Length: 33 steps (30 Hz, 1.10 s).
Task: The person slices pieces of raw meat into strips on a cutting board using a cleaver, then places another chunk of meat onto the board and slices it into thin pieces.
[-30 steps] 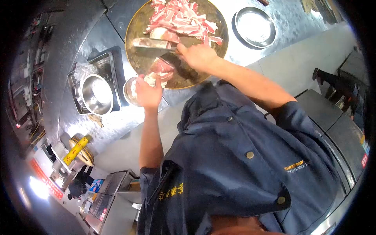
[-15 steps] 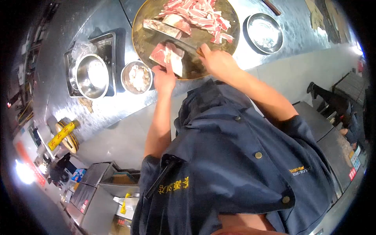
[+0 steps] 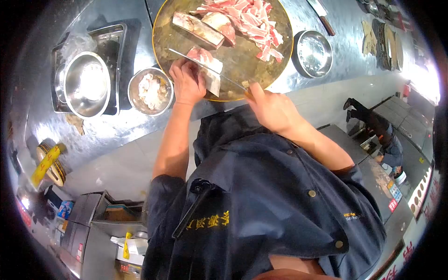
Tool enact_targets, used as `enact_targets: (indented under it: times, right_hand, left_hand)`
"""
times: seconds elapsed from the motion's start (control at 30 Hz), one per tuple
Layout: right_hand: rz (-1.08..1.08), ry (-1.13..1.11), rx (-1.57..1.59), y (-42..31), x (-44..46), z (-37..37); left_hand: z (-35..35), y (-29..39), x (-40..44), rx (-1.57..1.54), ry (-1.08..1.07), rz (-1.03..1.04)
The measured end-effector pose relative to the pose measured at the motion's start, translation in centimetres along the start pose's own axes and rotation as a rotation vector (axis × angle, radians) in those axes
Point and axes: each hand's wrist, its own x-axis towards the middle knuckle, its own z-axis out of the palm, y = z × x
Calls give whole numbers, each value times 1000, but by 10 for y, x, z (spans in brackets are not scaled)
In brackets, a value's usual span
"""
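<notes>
My right hand (image 3: 274, 111) is closed round the handle of a knife (image 3: 210, 70), its long blade reaching left over the near part of a round cutting board (image 3: 252, 70). Under the blade is a block of raw meat (image 3: 213, 83) with a pale fatty side. My left hand (image 3: 187, 83) grips the left end of this block with curled fingers, close to the blade. Farther back on the board are two larger meat pieces, a long one (image 3: 198, 30) and a rounded one (image 3: 220, 27). A heap of thin meat slices (image 3: 252, 23) sits at the back right.
Left of the board stand a small bowl of pale trimmings (image 3: 151, 92) and a large steel bowl (image 3: 107, 91) beside a dark tray (image 3: 122, 46). To the right are a round steel dish (image 3: 313, 53) and another knife (image 3: 327, 24). A person (image 3: 389, 144) is at the far right.
The knife blade has come over the meat block from behind it. My left hand has moved up onto the block, its fingers now curled. The camera view has shifted slightly.
</notes>
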Motion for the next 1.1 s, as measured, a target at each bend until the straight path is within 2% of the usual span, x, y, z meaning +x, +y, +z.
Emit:
enact_targets:
  times: [0.13,0.27,0.33,0.47,0.53,0.77,0.83,0.87,0.93,1.1]
  right_hand:
    - [103,-109,-23,-8,6,-8]
    - [90,-159,-33,5,20,6]
    - [-23,-66,69,10,31,11]
    - [-43,-120,37,10,48,12]
    - [-172,-37,51,10,63,19]
    - [-149,-81,9,-13,107,20]
    - [-327,-63,-33,-13,133,30]
    - [-328,-58,-26,-15,142,38]
    - [-420,105,104,-21,161,54]
    - [-363,62,98,-16,165,68]
  left_hand:
    - [2,-1,1,13,5,9]
    - [-1,-4,4,10,-13,57]
    - [-2,-3,4,10,-19,36]
    - [-2,-5,7,-23,-25,72]
    - [-2,-6,7,-30,-8,93]
    - [1,-4,7,51,10,96]
    - [1,-4,7,54,13,116]
    - [0,-2,8,58,20,126]
    - [5,-5,7,72,26,125]
    - [5,-3,4,75,50,88]
